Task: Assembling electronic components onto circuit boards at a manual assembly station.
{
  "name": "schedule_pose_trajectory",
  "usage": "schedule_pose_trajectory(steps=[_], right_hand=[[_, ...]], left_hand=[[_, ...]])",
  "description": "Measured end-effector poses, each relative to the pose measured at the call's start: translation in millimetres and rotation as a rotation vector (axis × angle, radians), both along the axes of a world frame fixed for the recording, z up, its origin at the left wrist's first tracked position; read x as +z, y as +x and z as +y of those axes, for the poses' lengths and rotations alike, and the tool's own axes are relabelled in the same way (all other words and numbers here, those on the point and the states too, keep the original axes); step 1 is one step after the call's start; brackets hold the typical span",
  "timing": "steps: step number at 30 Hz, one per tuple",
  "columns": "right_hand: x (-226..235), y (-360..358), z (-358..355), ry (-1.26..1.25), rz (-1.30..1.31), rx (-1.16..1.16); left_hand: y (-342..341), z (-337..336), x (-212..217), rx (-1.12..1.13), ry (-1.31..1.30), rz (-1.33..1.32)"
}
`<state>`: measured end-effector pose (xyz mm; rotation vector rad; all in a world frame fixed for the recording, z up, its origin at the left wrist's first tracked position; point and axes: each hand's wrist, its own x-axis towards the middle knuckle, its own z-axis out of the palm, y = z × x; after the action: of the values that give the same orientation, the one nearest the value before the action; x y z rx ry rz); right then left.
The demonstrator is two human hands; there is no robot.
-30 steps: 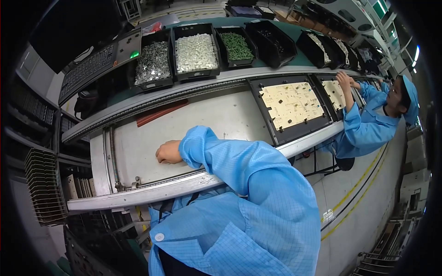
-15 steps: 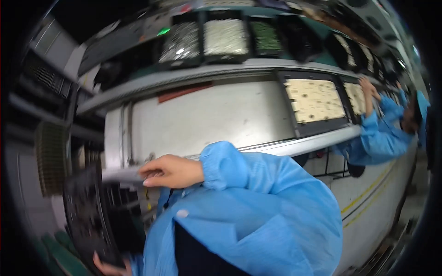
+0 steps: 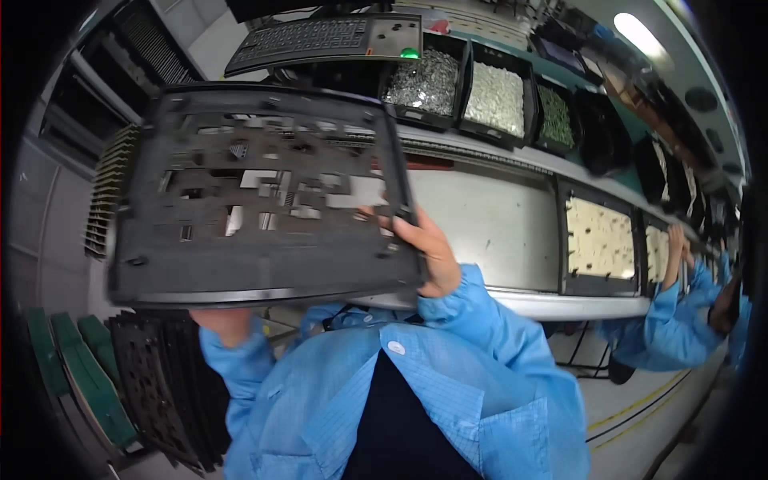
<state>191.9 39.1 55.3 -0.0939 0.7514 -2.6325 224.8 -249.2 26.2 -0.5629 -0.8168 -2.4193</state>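
Observation:
A black solder pallet (image 3: 264,268), a flat framed plate with many cut-outs, is held up in front of me, left of centre. My right hand (image 3: 436,254) grips its right edge, the thumb on top. From below, my left hand (image 3: 221,322) supports the pallet's near edge; its fingers are hidden underneath. Through the cut-outs, pale patches show from behind. Below my left forearm, several similar black pallets (image 3: 160,384) stand on edge in a row.
The conveyor line (image 3: 480,228) runs to the right, carrying a pallet with a cream circuit board (image 3: 600,240). Behind it stand black bins, one with white parts (image 3: 494,100). A keyboard (image 3: 300,44) lies at the far left. At right, a co-worker in blue (image 3: 680,320) handles another board.
A pallet has been lifted from the row at the lower left to chest height. My right hand has come onto its right edge. The view has turned left.

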Motion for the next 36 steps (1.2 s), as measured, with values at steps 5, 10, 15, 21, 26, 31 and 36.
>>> schedule_pose_trajectory(steps=[5, 10, 15, 21, 26, 31, 36], right_hand=[[-37.6, 36.7, 60.6, 0.313, -0.076, -0.232], [-50.6, 43.1, 80.8, 0.371, -0.158, -0.217], [-56.7, 35.0, 92.8, 0.523, -0.279, -0.246], [-77.1, -0.1, 86.8, 0.611, -0.406, -0.231], [-82.1, -1.4, 84.6, 0.692, -0.392, -0.225], [-94.8, 11.3, 92.4, 1.034, -0.459, -0.356], [-87.8, 0.0, 107.4, 0.805, -0.249, 0.005]], left_hand=[[-74.0, -79.8, 16.3, -0.649, -0.105, -0.738], [-113.3, -38.4, -27.5, -0.665, -0.498, -1.160], [-118.0, 4.5, -35.3, -0.284, -0.572, -1.135], [-144.4, 11.6, -34.9, -0.337, -0.648, -1.171], [-138.1, -21.5, -56.6, -0.339, -0.808, -1.139], [-148.6, -88.2, -14.3, 0.678, -1.364, -0.767], [-142.3, -219.3, -13.2, 1.813, -1.017, -1.186]])
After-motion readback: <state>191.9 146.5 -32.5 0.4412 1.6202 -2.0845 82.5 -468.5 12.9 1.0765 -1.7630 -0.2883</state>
